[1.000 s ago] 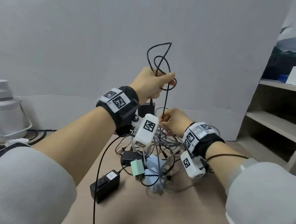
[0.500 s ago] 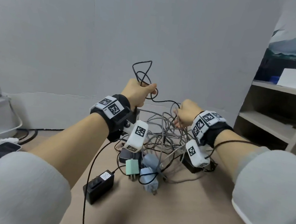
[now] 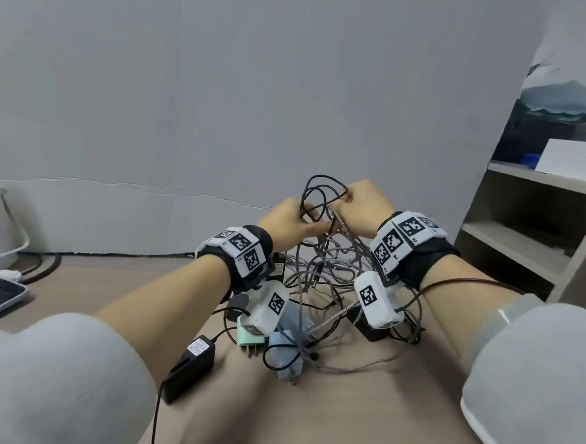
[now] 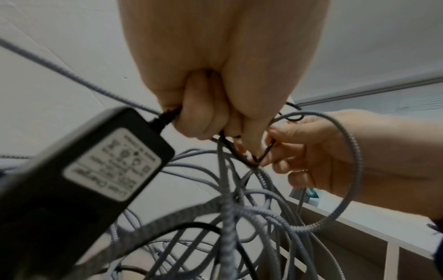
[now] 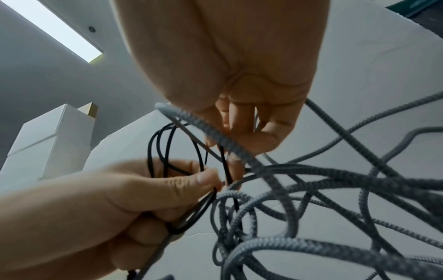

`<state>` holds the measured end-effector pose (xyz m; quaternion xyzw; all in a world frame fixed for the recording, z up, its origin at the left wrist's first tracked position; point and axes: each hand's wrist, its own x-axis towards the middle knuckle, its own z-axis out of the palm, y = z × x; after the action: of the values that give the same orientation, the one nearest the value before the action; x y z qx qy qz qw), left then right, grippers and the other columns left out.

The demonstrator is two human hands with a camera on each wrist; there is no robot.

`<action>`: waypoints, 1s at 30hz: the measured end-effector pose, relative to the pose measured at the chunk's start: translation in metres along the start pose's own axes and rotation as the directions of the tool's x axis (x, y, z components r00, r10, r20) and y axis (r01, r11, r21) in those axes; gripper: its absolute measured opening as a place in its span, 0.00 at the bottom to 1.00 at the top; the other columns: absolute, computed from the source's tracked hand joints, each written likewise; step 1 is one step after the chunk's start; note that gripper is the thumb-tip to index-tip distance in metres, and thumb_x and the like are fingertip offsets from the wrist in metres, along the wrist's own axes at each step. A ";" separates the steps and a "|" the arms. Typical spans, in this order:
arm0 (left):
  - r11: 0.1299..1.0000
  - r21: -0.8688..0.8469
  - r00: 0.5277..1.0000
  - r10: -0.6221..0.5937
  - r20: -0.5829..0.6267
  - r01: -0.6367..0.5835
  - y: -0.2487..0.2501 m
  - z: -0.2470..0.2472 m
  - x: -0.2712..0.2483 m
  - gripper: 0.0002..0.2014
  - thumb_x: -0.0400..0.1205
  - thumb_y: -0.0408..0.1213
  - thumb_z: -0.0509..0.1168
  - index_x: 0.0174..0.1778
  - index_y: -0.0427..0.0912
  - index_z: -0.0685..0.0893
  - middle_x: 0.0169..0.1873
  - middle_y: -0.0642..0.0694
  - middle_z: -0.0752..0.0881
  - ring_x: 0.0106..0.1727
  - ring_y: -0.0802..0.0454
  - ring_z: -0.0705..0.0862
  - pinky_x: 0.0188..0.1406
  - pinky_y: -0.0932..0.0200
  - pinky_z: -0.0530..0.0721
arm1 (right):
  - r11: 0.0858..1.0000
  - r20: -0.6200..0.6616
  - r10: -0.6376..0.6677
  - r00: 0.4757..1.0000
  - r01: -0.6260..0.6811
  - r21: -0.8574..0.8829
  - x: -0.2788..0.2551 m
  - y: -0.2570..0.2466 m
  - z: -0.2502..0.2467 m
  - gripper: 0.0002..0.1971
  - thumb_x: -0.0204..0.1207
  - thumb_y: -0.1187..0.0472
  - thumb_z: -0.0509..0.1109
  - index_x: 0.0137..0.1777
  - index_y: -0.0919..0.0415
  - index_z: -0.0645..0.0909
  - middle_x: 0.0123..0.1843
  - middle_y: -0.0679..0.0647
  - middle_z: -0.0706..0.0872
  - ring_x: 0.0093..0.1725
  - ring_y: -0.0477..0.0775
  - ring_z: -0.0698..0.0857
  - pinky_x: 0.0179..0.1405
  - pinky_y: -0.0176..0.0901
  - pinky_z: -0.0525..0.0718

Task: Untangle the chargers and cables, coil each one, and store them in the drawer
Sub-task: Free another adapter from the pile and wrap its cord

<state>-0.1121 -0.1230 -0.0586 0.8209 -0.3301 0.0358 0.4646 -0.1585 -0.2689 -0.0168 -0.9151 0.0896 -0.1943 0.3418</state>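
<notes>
Plain grey wall behind, open shelving off to the right, and a tan surface carrying the whole mess. This job looks barely begun. The tangle of grey braided cables sits in one knotted heap in the middle of the surface, with a mint charger and a blue charger caught at its near edge and a black adapter lying just beside them on the left. Nothing here is coiled, nothing stored, and no drawer shows in any view.

Up above the heap, both hands are at work on one thin black cable. The left hand is closed round a few gathered loops of it, thumb clamped over them, as the right-wrist view shows plainly. The right hand pinches the same black strand between thumb and fingertips, right beside the left. From the left wrist, a second black power brick hangs close to the lens, its lead running up into the left fist; whether that is the same black cable I can't say for sure, the view is blurred there.

My read: one cable is partly looped but threaded through grey strands. Freeing it, finishing that coil, then every grey cable and every charger is left to do.
</notes>
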 end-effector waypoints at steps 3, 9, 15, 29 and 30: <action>0.999 -0.013 0.999 0.037 0.034 -0.036 -0.006 0.010 0.001 0.06 0.82 0.38 0.74 0.47 0.38 0.89 0.39 0.47 0.91 0.34 0.63 0.83 0.39 0.66 0.83 | 0.998 0.061 0.007 0.998 -0.011 0.067 0.001 0.008 0.001 0.10 0.81 0.66 0.64 0.42 0.70 0.82 0.38 0.69 0.88 0.30 0.67 0.90 0.38 0.63 0.92; 0.979 0.200 0.982 -0.084 0.169 0.049 -0.004 0.018 0.002 0.10 0.79 0.35 0.74 0.41 0.29 0.88 0.31 0.46 0.83 0.27 0.57 0.75 0.26 0.68 0.73 | 0.993 0.024 0.039 0.999 -0.042 0.113 0.003 0.024 0.009 0.12 0.85 0.64 0.66 0.38 0.65 0.80 0.39 0.64 0.88 0.32 0.69 0.91 0.34 0.64 0.92; 0.917 0.395 0.947 -0.175 0.271 0.056 -0.020 0.038 -0.003 0.08 0.77 0.41 0.77 0.42 0.38 0.91 0.34 0.48 0.89 0.33 0.55 0.81 0.37 0.58 0.81 | 0.999 -0.072 0.004 0.997 -0.001 0.034 -0.001 0.017 -0.010 0.16 0.84 0.55 0.68 0.36 0.62 0.78 0.29 0.63 0.82 0.33 0.69 0.89 0.40 0.62 0.91; 0.881 -0.468 0.996 -0.031 0.079 0.064 0.024 -0.044 0.005 0.16 0.88 0.35 0.66 0.72 0.46 0.82 0.23 0.54 0.65 0.22 0.57 0.58 0.16 0.66 0.57 | 0.991 -0.296 0.118 0.948 -0.130 -0.021 0.018 0.048 -0.056 0.13 0.85 0.59 0.65 0.45 0.63 0.88 0.36 0.55 0.84 0.39 0.59 0.79 0.40 0.41 0.74; 0.861 -0.503 0.996 -0.041 0.075 0.073 0.027 -0.048 0.006 0.17 0.87 0.34 0.67 0.72 0.48 0.81 0.24 0.53 0.64 0.22 0.57 0.58 0.16 0.66 0.58 | 0.985 -0.306 0.154 0.940 -0.170 -0.026 0.021 0.055 -0.058 0.13 0.84 0.60 0.65 0.48 0.68 0.88 0.38 0.59 0.86 0.40 0.60 0.78 0.41 0.42 0.74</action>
<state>-0.1111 -0.0974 -0.0092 0.6806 -0.3176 -0.0909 0.6539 -0.1651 -0.3507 -0.0071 -0.8726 0.2210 -0.3008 0.3150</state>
